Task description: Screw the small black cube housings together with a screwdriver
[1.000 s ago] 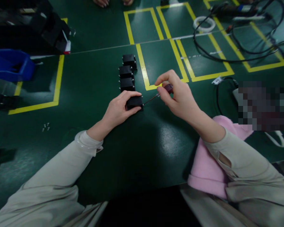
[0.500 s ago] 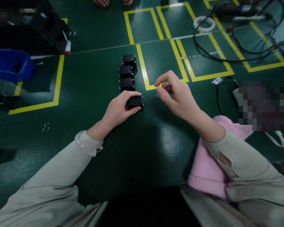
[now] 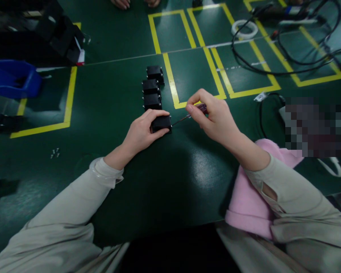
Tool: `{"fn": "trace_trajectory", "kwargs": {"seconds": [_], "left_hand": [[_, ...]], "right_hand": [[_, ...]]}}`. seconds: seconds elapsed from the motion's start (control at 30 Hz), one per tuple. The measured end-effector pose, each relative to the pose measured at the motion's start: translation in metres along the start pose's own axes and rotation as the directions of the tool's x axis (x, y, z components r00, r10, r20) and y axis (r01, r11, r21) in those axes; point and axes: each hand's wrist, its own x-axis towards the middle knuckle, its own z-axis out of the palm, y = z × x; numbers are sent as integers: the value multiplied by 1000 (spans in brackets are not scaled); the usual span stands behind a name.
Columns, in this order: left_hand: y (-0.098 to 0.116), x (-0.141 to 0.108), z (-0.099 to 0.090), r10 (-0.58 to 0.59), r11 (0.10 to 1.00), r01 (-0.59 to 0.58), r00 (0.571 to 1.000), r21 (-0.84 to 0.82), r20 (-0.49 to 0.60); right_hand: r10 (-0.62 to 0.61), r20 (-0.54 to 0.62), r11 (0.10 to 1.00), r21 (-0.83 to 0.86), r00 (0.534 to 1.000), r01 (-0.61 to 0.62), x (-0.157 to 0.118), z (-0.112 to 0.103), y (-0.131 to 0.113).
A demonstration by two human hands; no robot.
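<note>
A blue bin [image 3: 25, 90] stands at the left of the worktop [image 3: 187, 189]. A white ring [image 3: 244, 36] and black cable [image 3: 281, 73] lie at right.

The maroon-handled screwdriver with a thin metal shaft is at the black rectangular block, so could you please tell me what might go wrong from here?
The maroon-handled screwdriver could slip: its tip is at the end of the black rectangular block, close to the thumb of the bare left hand.

The block might twist, as only that hand seems to steady it.

The small silvery screw-like pieces lie loose, so the pale grey-beige left sleeve might scatter them.
</note>
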Motion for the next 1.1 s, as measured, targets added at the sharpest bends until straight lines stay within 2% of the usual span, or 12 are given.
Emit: {"fn": "trace_trajectory", "kwargs": {"seconds": [1.1], "left_hand": [[-1,0,0,21,1000,-21,1000,-6,4]], "right_hand": [[33,0,999,26,999,-33,-1,1,0]]}}
